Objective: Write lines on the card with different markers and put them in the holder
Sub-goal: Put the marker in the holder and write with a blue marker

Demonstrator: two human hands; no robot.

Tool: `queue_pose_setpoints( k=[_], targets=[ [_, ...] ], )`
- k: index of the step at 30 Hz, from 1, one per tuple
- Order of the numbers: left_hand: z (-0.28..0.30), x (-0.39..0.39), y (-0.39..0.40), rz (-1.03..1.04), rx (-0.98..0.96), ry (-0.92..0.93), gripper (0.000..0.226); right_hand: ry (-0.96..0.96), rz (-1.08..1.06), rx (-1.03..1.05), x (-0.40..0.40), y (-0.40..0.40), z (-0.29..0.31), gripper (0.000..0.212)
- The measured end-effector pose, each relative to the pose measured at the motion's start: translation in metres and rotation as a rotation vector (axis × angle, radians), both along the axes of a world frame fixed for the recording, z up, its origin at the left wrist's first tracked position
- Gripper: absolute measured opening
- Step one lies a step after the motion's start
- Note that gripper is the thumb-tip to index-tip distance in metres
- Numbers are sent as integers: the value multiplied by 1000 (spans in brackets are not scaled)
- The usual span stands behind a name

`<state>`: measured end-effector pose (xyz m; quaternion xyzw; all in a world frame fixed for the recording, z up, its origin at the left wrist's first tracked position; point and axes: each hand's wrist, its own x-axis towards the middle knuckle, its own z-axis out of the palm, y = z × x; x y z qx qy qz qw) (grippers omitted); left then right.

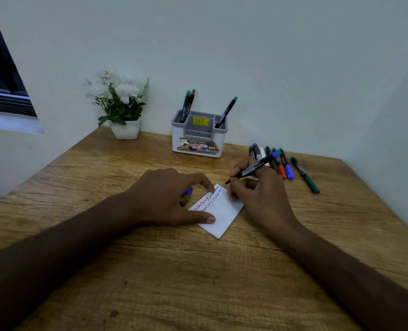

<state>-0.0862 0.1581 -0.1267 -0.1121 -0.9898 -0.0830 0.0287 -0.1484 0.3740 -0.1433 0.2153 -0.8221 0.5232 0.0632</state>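
Card (222,211) lying flat mid-desk, pinned by left hand (172,197) with forefinger and thumb spread on its edges, a blue cap tucked under the curled fingers. Right hand (258,189) pinching a marker (253,167), tip just off the card's far corner. Thin, light, likely to slide; best held by its edges.

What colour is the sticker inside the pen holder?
Yellow with dark print, on the holder between its compartments; the sticker shows best in the head view.
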Motion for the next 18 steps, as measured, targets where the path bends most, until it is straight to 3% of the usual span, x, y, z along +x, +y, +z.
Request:
queue_pose_setpoints(
  k=[3, 8, 18],
  targets=[
    [1, 1, 2, 27, 38, -14, 84, -58, 3, -159, 0, 2, 2, 19],
    [0, 1, 2, 65, 126, 0, 108, -402, 261, -493, 15, -4, 8, 30],
    [-1, 1, 3, 79, 153, 30, 117, -300, 227, -412, 16, -7, 4, 5]
  ],
)
